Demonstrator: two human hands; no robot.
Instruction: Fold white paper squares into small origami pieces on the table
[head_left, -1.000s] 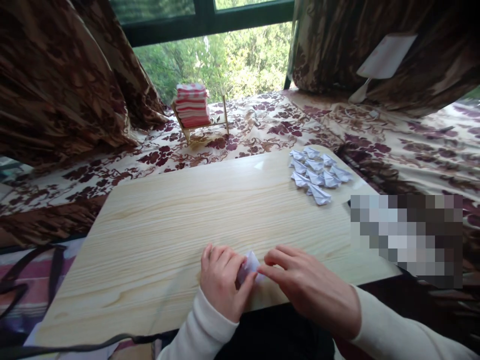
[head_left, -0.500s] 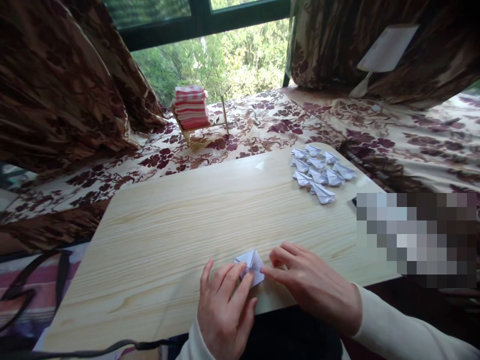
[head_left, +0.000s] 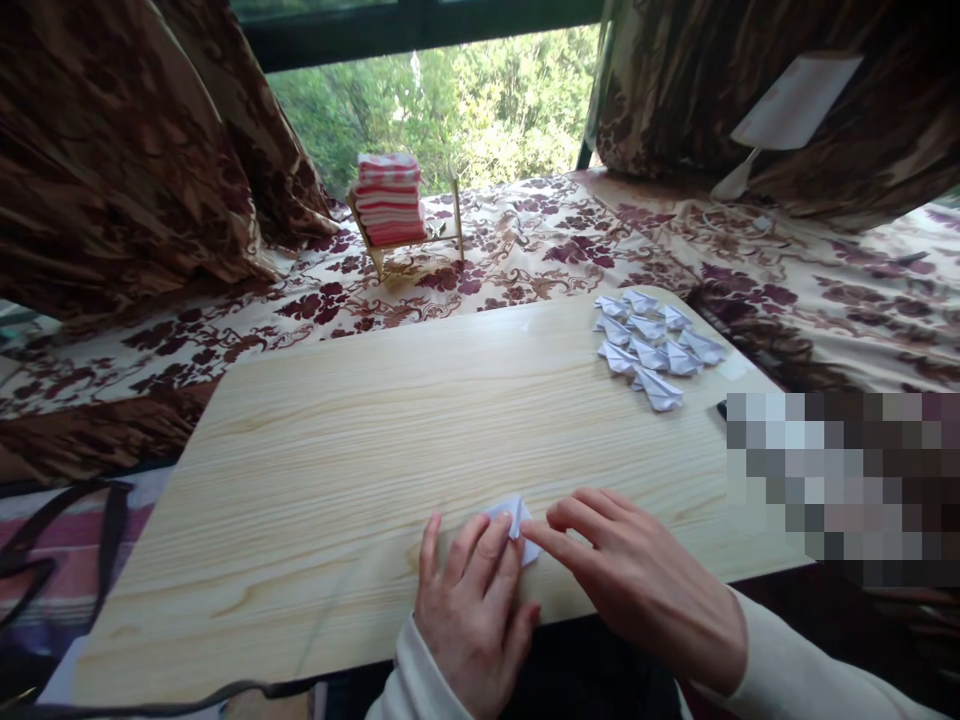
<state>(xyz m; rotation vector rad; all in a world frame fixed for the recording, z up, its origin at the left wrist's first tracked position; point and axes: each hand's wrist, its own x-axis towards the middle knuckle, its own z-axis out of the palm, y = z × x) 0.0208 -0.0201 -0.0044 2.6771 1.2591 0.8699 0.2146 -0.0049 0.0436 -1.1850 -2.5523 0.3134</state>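
A small folded piece of white paper (head_left: 531,550) lies flat near the front edge of the wooden table. My left hand (head_left: 480,590) rests over its left part with fingers spread, the fingertips pressing it down. From the right, my right hand (head_left: 626,570) touches a raised flap of the paper with the stretched index finger; its other fingers are curled. Part of the paper is hidden under my left fingers. Several folded white paper pieces (head_left: 651,345) sit in a cluster at the table's far right corner.
The light wooden table (head_left: 322,470) stands before a couch with floral fabric. Behind it are a small rack holding folded red-and-white striped cloths (head_left: 388,200) and a white lamp (head_left: 796,102). A blurred-out patch covers the right table edge. A dark strap (head_left: 112,540) hangs at left.
My left fingers have moved further over the paper. The flap at the right is now folded toward the middle, with my right index finger following it. The view has shifted slightly.
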